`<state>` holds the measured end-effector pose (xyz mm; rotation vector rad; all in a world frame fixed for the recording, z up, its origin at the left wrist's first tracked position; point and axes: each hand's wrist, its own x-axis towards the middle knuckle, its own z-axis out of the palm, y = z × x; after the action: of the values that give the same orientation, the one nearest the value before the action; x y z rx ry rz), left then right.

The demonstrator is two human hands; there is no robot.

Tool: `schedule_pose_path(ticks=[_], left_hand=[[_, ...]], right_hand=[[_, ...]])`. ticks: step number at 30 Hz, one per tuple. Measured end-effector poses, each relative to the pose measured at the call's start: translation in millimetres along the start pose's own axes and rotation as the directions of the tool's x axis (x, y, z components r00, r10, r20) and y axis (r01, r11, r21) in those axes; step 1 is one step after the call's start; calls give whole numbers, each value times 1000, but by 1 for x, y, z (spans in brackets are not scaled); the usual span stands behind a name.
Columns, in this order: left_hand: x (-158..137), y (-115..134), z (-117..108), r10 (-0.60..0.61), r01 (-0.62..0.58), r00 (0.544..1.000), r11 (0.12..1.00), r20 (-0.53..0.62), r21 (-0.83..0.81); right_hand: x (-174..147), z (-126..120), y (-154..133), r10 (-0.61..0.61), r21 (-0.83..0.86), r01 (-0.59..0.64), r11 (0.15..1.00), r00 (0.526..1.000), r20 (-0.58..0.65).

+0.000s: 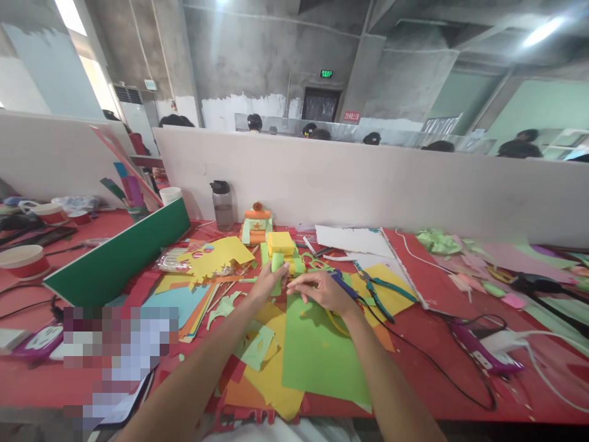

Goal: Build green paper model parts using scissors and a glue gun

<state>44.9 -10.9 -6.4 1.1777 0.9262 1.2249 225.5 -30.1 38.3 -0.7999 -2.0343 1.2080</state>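
My left hand (267,282) is closed round a light green paper piece (277,263), a strip or roll standing upright between thumb and fingers. My right hand (319,290) hovers just to the right, its fingers loosely bent and slightly apart, with nothing visible in them. Below it lies a large green paper sheet (322,362). Directly behind the hands stands a yellow paper block (280,244) with green side parts. Farther back is an orange and green paper model (257,226) bearing a star. A glue gun (343,283) lies beside my right hand, partly hidden by it.
Teal-handled pliers (377,288) rest on yellow paper at right. Cut paper scraps (257,347) and coloured sheets (177,307) cover the red table. A bottle (223,205) stands behind, a green board (124,255) at left. A cable (427,356) runs across the right side.
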Motion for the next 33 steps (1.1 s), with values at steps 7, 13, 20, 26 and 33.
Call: schedule_pose_path(ticks=[7,13,20,26,33], left_hand=[[-2,3,-4,-136,132,990,984,-22,-122],[2,1,-5,-117,122,993,969,32,-215],[1,1,-3,-131,150,987,961,96,-233],[1,1,-3,-136,151,988,958,76,-245],[-1,3,-3,-125,142,988,963,89,-227]], right_hand=[[4,-2,10,-60,50,62,997,997,-43],[5,-1,18,-17,140,27,990,997,-74],[7,-2,22,-27,137,48,989,988,-153],[5,-3,14,-45,35,54,998,974,-223],[4,-6,14,-69,-112,33,993,940,-335]])
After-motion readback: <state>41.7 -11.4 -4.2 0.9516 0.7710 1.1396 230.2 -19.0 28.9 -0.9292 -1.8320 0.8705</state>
